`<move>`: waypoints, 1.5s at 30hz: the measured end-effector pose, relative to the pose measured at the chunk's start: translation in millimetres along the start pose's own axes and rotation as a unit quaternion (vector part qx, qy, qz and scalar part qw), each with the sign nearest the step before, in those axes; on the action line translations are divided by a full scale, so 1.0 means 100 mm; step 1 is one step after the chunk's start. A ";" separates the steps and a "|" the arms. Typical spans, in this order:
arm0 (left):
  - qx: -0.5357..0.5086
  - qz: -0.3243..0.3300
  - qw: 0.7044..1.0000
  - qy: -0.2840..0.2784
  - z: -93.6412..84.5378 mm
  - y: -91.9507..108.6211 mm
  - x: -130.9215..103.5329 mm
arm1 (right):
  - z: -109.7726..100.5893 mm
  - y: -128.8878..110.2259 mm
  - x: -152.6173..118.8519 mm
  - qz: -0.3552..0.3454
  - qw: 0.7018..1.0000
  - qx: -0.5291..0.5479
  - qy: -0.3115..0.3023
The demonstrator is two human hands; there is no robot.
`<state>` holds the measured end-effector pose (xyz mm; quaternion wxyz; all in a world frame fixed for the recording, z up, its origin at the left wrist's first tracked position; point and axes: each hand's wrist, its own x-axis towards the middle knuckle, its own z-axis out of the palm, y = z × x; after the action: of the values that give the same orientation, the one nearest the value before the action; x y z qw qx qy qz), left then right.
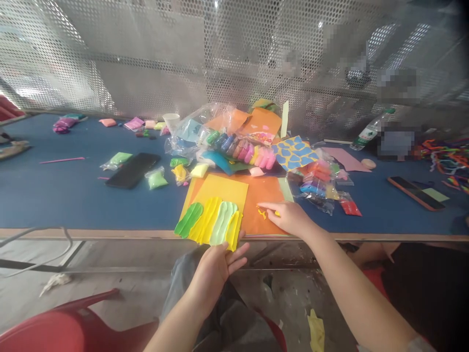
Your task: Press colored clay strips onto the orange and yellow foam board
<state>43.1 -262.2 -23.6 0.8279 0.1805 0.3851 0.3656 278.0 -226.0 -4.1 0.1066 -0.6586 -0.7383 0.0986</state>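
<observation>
At the front edge of the worktop (84, 205), your yellow card (229, 188) lies partly over an orange sheet (266, 188), its near end projecting past that edge. Clay strips (223, 222) in green, yellow and pale green cover the card's near half. Your left hand (222, 264) holds the card's near right corner lightly, thumb uppermost, the other fingers loosely spread. Your right hand (291, 218) rests over the orange sheet beside small yellow clay bits (261, 213), index finger extended and fingers slightly parted; you cannot tell whether they grip anything. Behind, toward the worktop's back edge, lie coloured clay sticks (244, 150) and a blue-and-yellow patterned card (295, 152).
</observation>
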 end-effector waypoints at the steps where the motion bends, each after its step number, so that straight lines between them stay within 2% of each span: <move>1: 0.001 0.000 1.000 0.000 0.00 0.00 0.00 | 0.01 -0.01 0.00 -0.008 1.000 -0.013 -0.003; 6: 0.002 -0.004 1.000 -0.005 0.00 0.02 -0.01 | 0.07 0.05 -0.13 -0.091 0.995 -0.043 0.024; 8: -0.003 -0.006 1.000 -0.004 0.00 0.02 -0.01 | 0.09 0.09 -0.20 -0.102 0.993 -0.046 0.032; 12: -0.008 -0.014 1.000 0.000 0.02 0.02 0.01 | 0.06 0.07 -0.22 -0.048 0.997 -0.060 0.031; 17: 0.040 -0.042 0.998 -0.009 0.07 -0.03 0.08 | 0.01 -0.03 -0.01 0.022 0.999 -0.021 0.039; 20: 0.087 -0.057 0.994 -0.042 0.08 -0.10 0.10 | 0.05 -0.04 0.13 0.023 0.998 -0.021 0.047; 23: 0.169 -0.066 0.976 -0.117 0.04 -0.19 0.04 | 0.12 -0.03 0.19 -0.003 0.999 -0.039 0.034; 25: 0.243 -0.026 0.957 -0.158 -0.01 -0.21 -0.04 | 0.16 -0.03 0.18 0.001 0.998 -0.055 0.032; 27: 0.322 0.080 0.931 -0.152 -0.08 -0.16 -0.14 | 0.17 -0.03 0.17 0.007 0.997 -0.065 0.030; 29: 0.397 0.224 0.884 -0.101 -0.20 -0.02 -0.21 | 0.16 -0.03 0.17 0.004 0.998 -0.064 0.026; 30: 0.429 0.296 0.851 -0.063 -0.27 0.07 -0.21 | 0.15 -0.03 0.18 0.003 0.998 -0.053 0.028; 32: 0.493 0.419 0.762 0.021 -0.44 0.26 -0.18 | 0.13 -0.01 0.21 0.010 0.998 -0.021 0.053; 33: 0.549 0.458 0.698 0.036 -0.52 0.34 -0.14 | 0.11 0.00 0.23 0.021 0.997 -0.008 0.076; 35: 0.700 0.490 0.520 -0.001 -0.65 0.47 -0.05 | 0.09 0.02 0.30 0.041 0.991 0.000 0.124; 36: 0.744 0.502 0.440 -0.012 -0.69 0.50 0.00 | 0.08 0.02 0.35 0.044 0.989 -0.009 0.140; 37: 0.771 0.514 0.376 -0.013 -0.72 0.52 0.04 | 0.07 0.03 0.39 0.039 0.988 -0.024 0.146; 38: 0.785 0.525 0.330 -0.010 -0.72 0.52 0.07 | 0.07 0.03 0.44 0.026 0.988 -0.041 0.145; 39: 0.790 0.535 0.300 -0.004 -0.71 0.51 0.08 | 0.06 0.04 0.49 0.008 0.988 -0.060 0.139; 41: 0.792 0.545 0.274 0.007 -0.65 0.48 0.10 | 0.06 0.05 0.56 -0.031 0.986 -0.098 0.131; 45: 0.793 0.545 0.270 0.028 -0.48 0.43 0.11 | 0.04 0.09 0.65 -0.086 0.973 -0.144 0.157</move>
<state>-8.7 -224.7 -34.6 -0.1297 0.9053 0.3187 0.2492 277.7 -160.0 -9.0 0.1331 -0.6082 -0.7729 -0.1229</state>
